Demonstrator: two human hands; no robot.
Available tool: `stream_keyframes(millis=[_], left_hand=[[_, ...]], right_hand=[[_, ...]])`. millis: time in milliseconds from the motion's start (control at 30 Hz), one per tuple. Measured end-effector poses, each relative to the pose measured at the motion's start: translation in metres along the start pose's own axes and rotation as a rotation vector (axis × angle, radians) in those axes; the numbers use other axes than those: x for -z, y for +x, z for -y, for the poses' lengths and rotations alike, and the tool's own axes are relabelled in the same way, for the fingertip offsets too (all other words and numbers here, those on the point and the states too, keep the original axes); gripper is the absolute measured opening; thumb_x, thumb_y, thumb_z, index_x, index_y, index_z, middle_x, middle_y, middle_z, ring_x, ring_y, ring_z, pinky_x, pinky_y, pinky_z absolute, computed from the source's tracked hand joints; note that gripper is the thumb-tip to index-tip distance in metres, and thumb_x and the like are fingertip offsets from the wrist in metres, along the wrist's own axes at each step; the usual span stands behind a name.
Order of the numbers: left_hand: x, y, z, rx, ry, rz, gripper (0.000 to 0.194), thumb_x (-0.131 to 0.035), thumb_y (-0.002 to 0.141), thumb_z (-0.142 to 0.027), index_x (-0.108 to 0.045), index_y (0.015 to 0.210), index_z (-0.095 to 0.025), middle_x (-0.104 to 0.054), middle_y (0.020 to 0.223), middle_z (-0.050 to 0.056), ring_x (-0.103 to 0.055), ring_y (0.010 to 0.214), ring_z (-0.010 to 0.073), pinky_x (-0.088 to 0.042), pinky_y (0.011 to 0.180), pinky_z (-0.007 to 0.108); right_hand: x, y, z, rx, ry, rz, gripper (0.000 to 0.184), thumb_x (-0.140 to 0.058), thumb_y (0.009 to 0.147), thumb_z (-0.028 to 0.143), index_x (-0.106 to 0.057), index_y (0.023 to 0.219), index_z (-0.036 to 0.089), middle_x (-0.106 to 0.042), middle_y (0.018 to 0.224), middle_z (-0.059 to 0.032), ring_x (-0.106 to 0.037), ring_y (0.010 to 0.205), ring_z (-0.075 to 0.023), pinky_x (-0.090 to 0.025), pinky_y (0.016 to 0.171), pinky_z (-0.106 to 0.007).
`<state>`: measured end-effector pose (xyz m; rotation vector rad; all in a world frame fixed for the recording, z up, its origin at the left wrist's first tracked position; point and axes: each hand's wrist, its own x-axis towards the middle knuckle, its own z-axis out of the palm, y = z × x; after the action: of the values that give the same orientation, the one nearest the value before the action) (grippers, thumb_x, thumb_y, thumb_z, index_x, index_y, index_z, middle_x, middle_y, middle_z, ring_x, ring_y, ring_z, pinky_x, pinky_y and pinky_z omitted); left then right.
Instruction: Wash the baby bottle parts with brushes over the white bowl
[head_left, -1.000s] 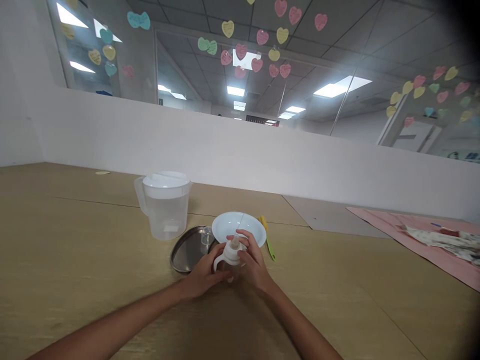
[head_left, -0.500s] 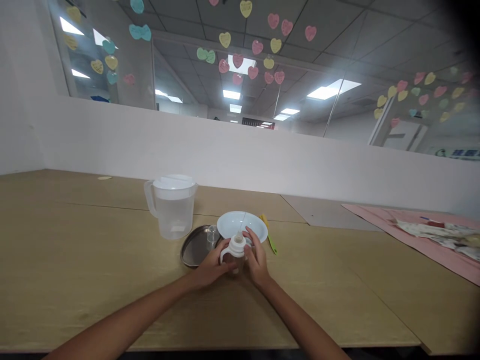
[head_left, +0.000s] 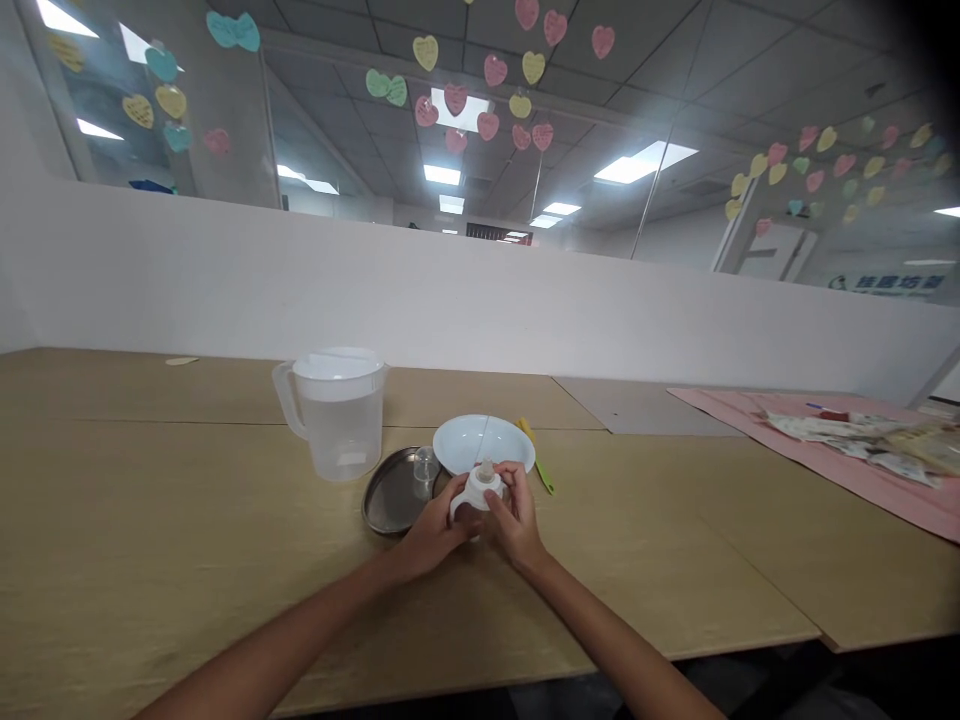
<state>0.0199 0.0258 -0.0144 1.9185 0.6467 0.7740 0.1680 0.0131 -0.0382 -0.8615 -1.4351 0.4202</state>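
Both your hands, left (head_left: 437, 522) and right (head_left: 517, 517), hold the white-topped bottle (head_left: 484, 490) in front of the white bowl (head_left: 484, 446), right of the metal tray (head_left: 391, 494), with bare tabletop (head_left: 637, 540) open between your right forearm and the pink cloth (head_left: 885, 470).

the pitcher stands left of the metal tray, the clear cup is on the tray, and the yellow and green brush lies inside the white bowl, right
Not quite: the head view shows the yellow and green brush lying on the table, beside the white bowl on its right. The rest of the statement stands.
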Motion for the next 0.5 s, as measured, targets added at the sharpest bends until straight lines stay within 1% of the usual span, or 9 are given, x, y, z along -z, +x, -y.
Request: stream_keyframes(millis=[67,167,233,300,333,367,400,433,500], left_hand=[[0.0,-0.001,-0.004,-0.016,0.017,-0.009,0.061,-0.053,0.076,-0.037,-0.028,0.128,-0.017,-0.058,0.094,0.005,-0.052,0.087,0.0188,-0.042,0.076,0.029],[-0.003,-0.001,-0.004,-0.051,0.083,-0.06,0.055,-0.052,0.077,-0.036,-0.033,0.126,-0.018,-0.056,0.105,0.006,-0.053,0.086,0.0178,-0.042,0.076,0.028],[-0.004,0.0,-0.002,-0.035,0.166,-0.071,0.055,-0.05,0.077,-0.035,-0.032,0.127,-0.018,-0.058,0.101,0.006,-0.055,0.082,0.0176,-0.043,0.074,0.028],[-0.001,0.0,-0.007,0.026,0.293,-0.038,0.059,-0.051,0.076,-0.034,-0.031,0.128,-0.016,-0.061,0.094,0.006,-0.056,0.079,0.0196,-0.044,0.073,0.032],[0.002,-0.002,-0.014,0.054,0.357,-0.033,0.06,-0.052,0.075,-0.033,-0.031,0.128,-0.015,-0.062,0.094,0.007,-0.057,0.081,0.0213,-0.044,0.075,0.034],[0.005,-0.006,-0.025,0.069,0.419,-0.03,0.063,-0.054,0.073,-0.033,-0.032,0.128,-0.014,-0.061,0.098,0.009,-0.057,0.086,0.0237,-0.043,0.078,0.037],[0.01,-0.012,-0.04,0.049,0.445,-0.104,0.06,-0.054,0.073,-0.033,-0.034,0.127,-0.016,-0.058,0.108,0.01,-0.055,0.095,0.025,-0.041,0.085,0.038],[0.016,-0.021,-0.057,0.007,0.419,-0.197,0.06,-0.053,0.074,-0.034,-0.032,0.128,-0.019,-0.054,0.116,0.009,-0.052,0.102,0.0244,-0.039,0.09,0.038],[0.028,-0.047,-0.091,-0.05,0.311,-0.375,0.073,-0.059,0.07,-0.039,-0.023,0.133,-0.028,-0.048,0.123,0.004,-0.047,0.111,0.0252,-0.039,0.093,0.038]], right_hand=[[0.0,0.0,0.001,-0.003,-0.063,-0.031,0.03,-0.052,0.076,0.034,-0.039,0.099,0.02,-0.05,0.092,-0.0046,-0.052,0.086,-0.0178,-0.041,0.077,-0.031],[-0.003,0.0,0.001,0.013,-0.214,-0.126,0.034,-0.057,0.072,0.032,-0.04,0.099,0.02,-0.047,0.09,-0.0036,-0.049,0.085,-0.0174,-0.041,0.078,-0.032],[-0.004,0.001,0.0,0.024,-0.274,-0.159,0.032,-0.057,0.071,0.032,-0.041,0.097,0.019,-0.047,0.089,-0.0032,-0.049,0.084,-0.0173,-0.041,0.078,-0.032],[-0.003,0.001,-0.001,0.032,-0.311,-0.18,0.034,-0.059,0.07,0.032,-0.042,0.096,0.019,-0.047,0.088,-0.0032,-0.049,0.084,-0.0175,-0.042,0.076,-0.032],[-0.003,0.001,-0.002,0.036,-0.33,-0.192,0.035,-0.06,0.069,0.033,-0.042,0.096,0.019,-0.048,0.089,-0.0037,-0.049,0.084,-0.018,-0.042,0.076,-0.033],[-0.002,0.002,-0.003,0.039,-0.349,-0.199,0.036,-0.06,0.069,0.034,-0.042,0.097,0.019,-0.048,0.09,-0.0043,-0.049,0.085,-0.0186,-0.041,0.077,-0.034],[-0.001,0.002,-0.003,0.041,-0.364,-0.197,0.037,-0.06,0.07,0.034,-0.042,0.098,0.019,-0.049,0.091,-0.005,-0.049,0.086,-0.0191,-0.041,0.078,-0.034],[0.0,0.002,-0.004,0.044,-0.375,-0.191,0.037,-0.06,0.07,0.034,-0.042,0.1,0.019,-0.05,0.093,-0.0057,-0.049,0.087,-0.0195,-0.041,0.078,-0.035],[0.001,0.003,-0.005,0.052,-0.388,-0.172,0.036,-0.058,0.072,0.034,-0.043,0.101,0.019,-0.05,0.094,-0.0064,-0.049,0.088,-0.0199,-0.041,0.079,-0.035]])
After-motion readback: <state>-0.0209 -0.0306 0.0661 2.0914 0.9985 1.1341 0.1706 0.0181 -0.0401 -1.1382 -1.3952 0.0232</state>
